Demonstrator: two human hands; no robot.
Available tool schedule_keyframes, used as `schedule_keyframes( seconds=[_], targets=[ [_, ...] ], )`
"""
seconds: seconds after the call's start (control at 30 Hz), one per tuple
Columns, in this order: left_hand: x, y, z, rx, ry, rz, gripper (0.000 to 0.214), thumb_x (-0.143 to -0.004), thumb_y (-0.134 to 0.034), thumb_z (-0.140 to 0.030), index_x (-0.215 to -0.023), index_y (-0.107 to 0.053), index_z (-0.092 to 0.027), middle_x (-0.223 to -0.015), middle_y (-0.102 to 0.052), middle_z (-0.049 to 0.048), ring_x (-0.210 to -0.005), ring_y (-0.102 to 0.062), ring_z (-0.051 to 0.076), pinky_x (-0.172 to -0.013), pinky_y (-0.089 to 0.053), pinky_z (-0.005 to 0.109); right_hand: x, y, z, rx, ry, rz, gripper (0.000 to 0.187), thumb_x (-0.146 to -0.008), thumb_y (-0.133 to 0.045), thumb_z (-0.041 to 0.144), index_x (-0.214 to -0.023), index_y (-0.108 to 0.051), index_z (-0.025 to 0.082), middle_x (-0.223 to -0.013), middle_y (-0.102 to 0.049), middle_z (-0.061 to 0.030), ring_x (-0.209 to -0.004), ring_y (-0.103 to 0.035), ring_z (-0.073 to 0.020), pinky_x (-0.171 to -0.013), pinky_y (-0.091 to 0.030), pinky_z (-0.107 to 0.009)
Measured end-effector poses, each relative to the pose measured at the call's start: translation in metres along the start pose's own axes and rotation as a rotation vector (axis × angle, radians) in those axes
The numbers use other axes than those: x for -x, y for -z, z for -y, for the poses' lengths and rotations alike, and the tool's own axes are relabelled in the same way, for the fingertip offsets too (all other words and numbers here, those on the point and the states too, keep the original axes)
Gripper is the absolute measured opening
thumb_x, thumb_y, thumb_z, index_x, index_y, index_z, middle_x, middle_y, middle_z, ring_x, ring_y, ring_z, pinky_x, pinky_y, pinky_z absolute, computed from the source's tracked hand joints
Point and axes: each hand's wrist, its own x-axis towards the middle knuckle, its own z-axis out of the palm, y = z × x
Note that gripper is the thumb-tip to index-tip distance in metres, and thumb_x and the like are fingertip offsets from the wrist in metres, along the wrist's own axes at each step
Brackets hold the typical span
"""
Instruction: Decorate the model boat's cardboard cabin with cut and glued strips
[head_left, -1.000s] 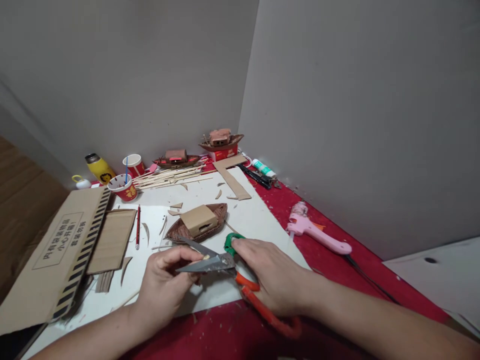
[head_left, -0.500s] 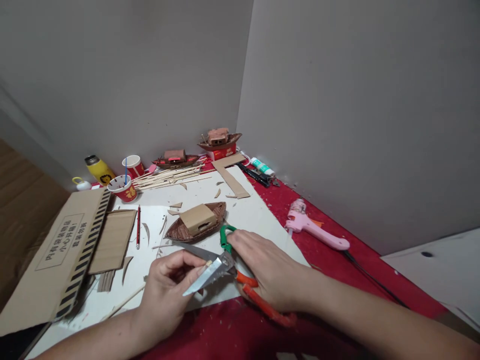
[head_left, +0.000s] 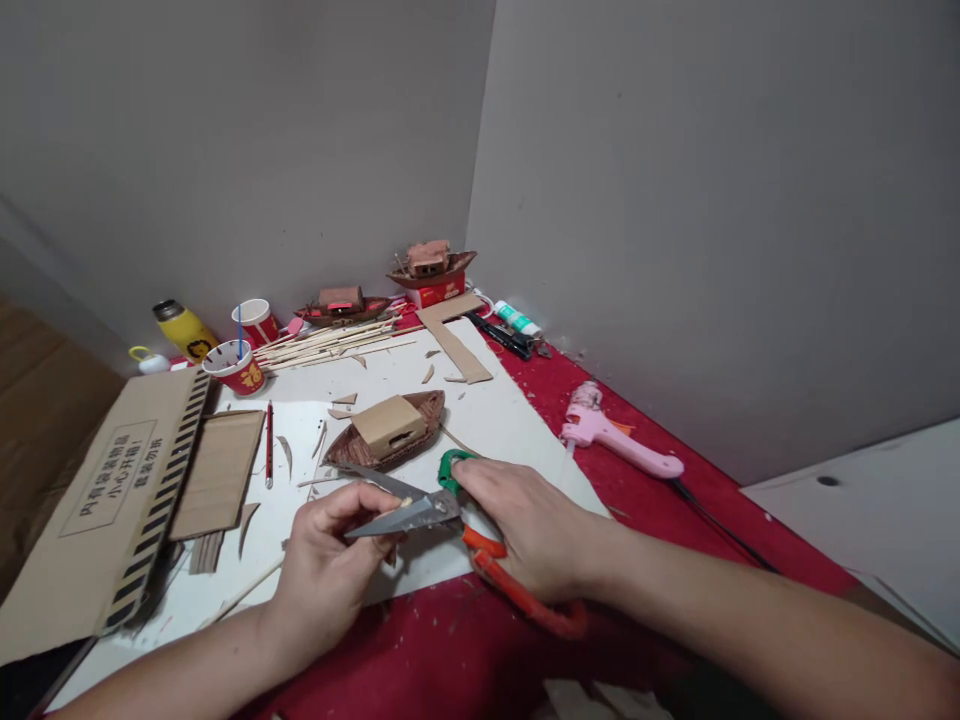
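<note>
My right hand (head_left: pixel 529 525) grips large scissors (head_left: pixel 420 510) with orange and green handles, the steel blades pointing left and slightly apart. My left hand (head_left: pixel 330 560) pinches a tiny pale wooden piece (head_left: pixel 405 503) between the blades, fingers curled. Just beyond the blades, on the white board (head_left: pixel 495 420), sits a small brown model boat (head_left: pixel 390 435) with a cardboard cabin on top.
A pink glue gun (head_left: pixel 619 445) lies on the red cloth at right. Cardboard sheets (head_left: pixel 120 490) lie at left, with a red pencil (head_left: pixel 268 445), paper cups (head_left: pixel 236 365), a yellow bottle (head_left: pixel 180 328), wooden sticks (head_left: pixel 330 345) and two finished model boats (head_left: pixel 427 262) near the wall.
The scissor blades swung down and back up to level while my left hand kept the small piece between them. The view drifted slightly right and down.
</note>
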Motion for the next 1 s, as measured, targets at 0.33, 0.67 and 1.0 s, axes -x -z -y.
schedule_keyframes(
  seconds=[0.33, 0.67, 1.0],
  targets=[
    [0.004, -0.007, -0.003, -0.025, -0.055, -0.018, 0.016, -0.082, -0.070, -0.029, -0.073, -0.070, -0.015, -0.057, -0.064, -0.0004, -0.051, -0.054, 0.009, -0.050, -0.046, 0.017, 0.001, -0.006, -0.006, -0.010, 0.101, -0.141, 0.012, -0.074, -0.048, 0.031, -0.074, -0.038, 0.024, -0.061, -0.052, 0.0003, -0.051, -0.043, -0.0155, -0.051, -0.029, -0.027],
    [-0.011, -0.002, -0.003, 0.341, 0.064, 0.081, 0.011, -0.083, -0.072, -0.024, -0.092, -0.071, -0.019, -0.073, -0.072, 0.0002, -0.061, -0.064, 0.009, -0.062, -0.055, 0.019, -0.001, 0.014, -0.009, -0.115, -0.004, -0.323, 0.020, -0.078, -0.054, 0.030, -0.069, -0.037, 0.024, -0.053, -0.042, 0.0062, -0.046, -0.033, -0.0102, -0.048, -0.027, -0.022],
    [-0.023, 0.013, -0.009, 0.238, -0.026, -0.129, 0.012, -0.086, -0.069, -0.027, -0.092, -0.062, -0.020, -0.082, -0.077, 0.0031, -0.070, -0.071, 0.013, -0.068, -0.057, 0.023, 0.025, 0.037, -0.016, 0.211, -0.157, 0.030, 0.029, -0.089, -0.053, 0.044, -0.071, -0.050, 0.021, -0.065, -0.059, -0.0018, -0.056, -0.052, -0.0171, -0.054, -0.028, -0.029]
  ],
)
